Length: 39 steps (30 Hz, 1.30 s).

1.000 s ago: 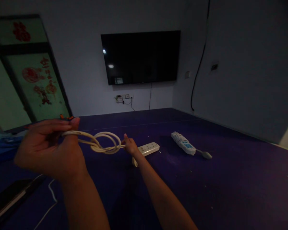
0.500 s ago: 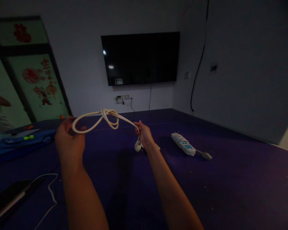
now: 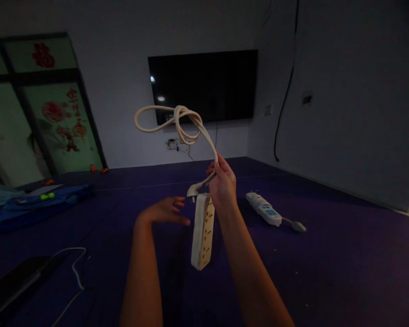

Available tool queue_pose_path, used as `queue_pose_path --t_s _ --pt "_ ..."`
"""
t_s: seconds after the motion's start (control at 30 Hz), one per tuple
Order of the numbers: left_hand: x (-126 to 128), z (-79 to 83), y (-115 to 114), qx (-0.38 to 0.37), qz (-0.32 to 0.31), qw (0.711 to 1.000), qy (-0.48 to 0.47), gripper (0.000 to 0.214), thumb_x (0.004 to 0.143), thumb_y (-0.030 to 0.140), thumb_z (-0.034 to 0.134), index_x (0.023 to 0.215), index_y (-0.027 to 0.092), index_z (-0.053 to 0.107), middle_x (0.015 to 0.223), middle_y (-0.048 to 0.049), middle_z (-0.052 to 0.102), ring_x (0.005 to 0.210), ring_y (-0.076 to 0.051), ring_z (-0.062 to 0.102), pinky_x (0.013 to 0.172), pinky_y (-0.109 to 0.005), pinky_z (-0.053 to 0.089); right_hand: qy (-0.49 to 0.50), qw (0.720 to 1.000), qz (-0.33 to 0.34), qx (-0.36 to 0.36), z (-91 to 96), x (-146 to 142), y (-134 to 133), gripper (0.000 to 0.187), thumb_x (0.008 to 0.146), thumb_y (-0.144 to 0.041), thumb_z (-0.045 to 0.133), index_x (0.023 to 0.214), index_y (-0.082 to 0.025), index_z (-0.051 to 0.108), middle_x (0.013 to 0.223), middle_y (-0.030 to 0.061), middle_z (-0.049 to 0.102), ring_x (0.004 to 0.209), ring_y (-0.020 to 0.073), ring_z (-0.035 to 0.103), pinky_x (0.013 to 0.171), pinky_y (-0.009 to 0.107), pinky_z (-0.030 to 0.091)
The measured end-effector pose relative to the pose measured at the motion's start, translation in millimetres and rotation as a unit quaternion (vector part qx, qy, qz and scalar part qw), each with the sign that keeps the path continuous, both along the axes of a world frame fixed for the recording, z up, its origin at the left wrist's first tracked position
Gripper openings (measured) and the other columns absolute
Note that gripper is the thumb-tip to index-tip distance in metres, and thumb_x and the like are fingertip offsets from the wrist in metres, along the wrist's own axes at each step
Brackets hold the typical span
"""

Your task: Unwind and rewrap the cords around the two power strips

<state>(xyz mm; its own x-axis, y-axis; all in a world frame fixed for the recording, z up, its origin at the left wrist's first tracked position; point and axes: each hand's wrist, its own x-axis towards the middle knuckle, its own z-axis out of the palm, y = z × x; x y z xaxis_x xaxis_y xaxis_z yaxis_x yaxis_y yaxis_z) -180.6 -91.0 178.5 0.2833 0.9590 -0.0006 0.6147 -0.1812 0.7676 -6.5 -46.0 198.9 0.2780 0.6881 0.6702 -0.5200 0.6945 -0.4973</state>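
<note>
Head view: the right hand [image 3: 223,184] grasped the cream cord [image 3: 209,140], its loose knot and end loop standing above the fingers. Below, the plug [image 3: 192,190] and the cream power strip [image 3: 203,234] hung, the strip nearly upright over the purple surface [image 3: 327,281]. The left hand [image 3: 165,211] was empty, fingers spread just beside the strip. Sound handling probably called for a steady pinch near the plug and left-hand support beneath the strip, limiting swing and cord strain.

Power strip [image 3: 203,232] between hands [image 3: 223,185], free purple surface [image 3: 341,277] lower right
</note>
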Motion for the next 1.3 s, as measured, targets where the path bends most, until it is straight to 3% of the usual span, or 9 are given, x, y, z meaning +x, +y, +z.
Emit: queue_pose_path --t_s 0.13,0.2,0.33,0.5,0.6,0.7,0.9,1.1,1.3 --pt "42.2 -26.3 28.5 -0.116 -0.256 0.952 -0.121 0.073 0.039 0.038 0.084 0.105 0.016 0.062 0.114 -0.0088 0.064 0.102 -0.023 0.059 0.093 -0.037 0.042 -0.011 0.996 -0.078 0.029 2.2 5.4 -2.0 0.039 0.083 -0.026 0.046 0.121 -0.024 0.056 0.084 0.0024 0.053 0.067 0.0103 0.046 0.065 0.025 0.041" --pt "62.4 -39.2 35.3 -0.136 -0.306 0.928 -0.166 0.067 0.038 0.039 0.085 0.097 0.015 0.064 0.107 -0.0087 0.067 0.096 -0.024 0.061 0.088 -0.037 0.045 -0.002 0.994 -0.1 0.041 2.8 9.3 -1.9 0.04 0.084 -0.025 0.047 0.122 -0.025 0.055 0.086 0.0029 0.054 0.067 0.0101 0.046 0.065 0.025 0.042" --pt "85.8 -52.7 41.7 -0.066 -0.241 0.949 -0.192 0.046 0.048 0.036 0.081 0.086 0.014 0.065 0.089 -0.007 0.069 0.087 -0.023 0.063 0.082 -0.037 0.047 -0.012 0.984 -0.174 0.03 1.5 23.4 3.0 0.041 0.084 -0.027 0.047 0.123 -0.024 0.055 0.086 0.0037 0.055 0.066 0.0103 0.047 0.064 0.026 0.042" --pt "71.8 -31.8 42.3 0.091 -0.062 0.991 -0.073 0.058 0.051 0.035 0.08 0.1 0.013 0.06 0.099 -0.0085 0.066 0.092 -0.024 0.06 0.081 -0.036 0.045 -0.051 0.962 -0.268 0.008 -7.7 48.5 13.9 0.041 0.081 -0.029 0.053 0.12 -0.019 0.059 0.093 0.0064 0.061 0.071 0.0128 0.053 0.066 0.028 0.045" --pt "55.6 -13.3 32.1 0.206 0.023 0.976 0.07 0.067 0.049 0.038 0.081 0.108 0.016 0.059 0.104 -0.01 0.065 0.095 -0.026 0.06 0.082 -0.037 0.045 -0.119 0.935 -0.333 0.032 -11.3 53.3 13.8 0.037 0.083 -0.027 0.051 0.117 -0.018 0.062 0.087 0.0063 0.062 0.073 0.0155 0.056 0.069 0.031 0.046" --pt "46.6 -2.2 17.4 0.27 0.08 0.946 0.158 0.068 0.053 0.038 0.078 0.114 0.018 0.058 0.11 -0.0115 0.064 0.101 -0.029 0.059 0.087 -0.04 0.044 -0.196 0.886 -0.415 0.068 -9.6 47.5 6.1 0.032 0.084 -0.022 0.048 0.11 -0.019 0.066 0.082 0.0058 0.061 0.077 0.0167 0.056 0.073 0.032 0.045" --pt "45.0 5.6 1.4 0.313 0.075 0.935 0.148 0.076 0.052 0.032 0.078 0.122 0.016 0.055 0.121 -0.0136 0.06 0.109 -0.029 0.057 0.092 -0.039 0.044 -0.263 0.844 -0.461 0.073 -5.4 37.1 -3.5 0.032 0.083 -0.014 0.046 0.102 -0.021 0.07 0.075 0.0036 0.058 0.07 0.0151 0.054 0.068 0.028 0.044" --pt "50.3 16.1 -6.9 0.341 0.038 0.917 0.203 0.058 0.06 0.02 0.066 0.117 0.018 0.06 0.114 -0.011 0.065 0.104 -0.027 0.06 0.087 -0.038 0.046 -0.283 0.842 -0.455 0.063 -7.6 42.8 3.5 0.029 0.082 -0.014 0.049 0.099 -0.019 0.071 0.075 0.0054 0.06 0.071 0.017 0.055 0.068 0.03 0.044" --pt "61.2 22.0 -15.3 0.348 0.02 0.903 0.251 0.023 0.074 0.021 0.055 0.092 0.021 0.069 0.089 -0.0068 0.07 0.087 -0.025 0.064 0.075 -0.036 0.049 -0.27 0.844 -0.46 0.05 -7.4 49.7 4.2 0.026 0.08 -0.015 0.051 0.094 -0.016 0.072 0.077 0.0071 0.064 0.074 0.0191 0.059 0.071 0.032 0.045"
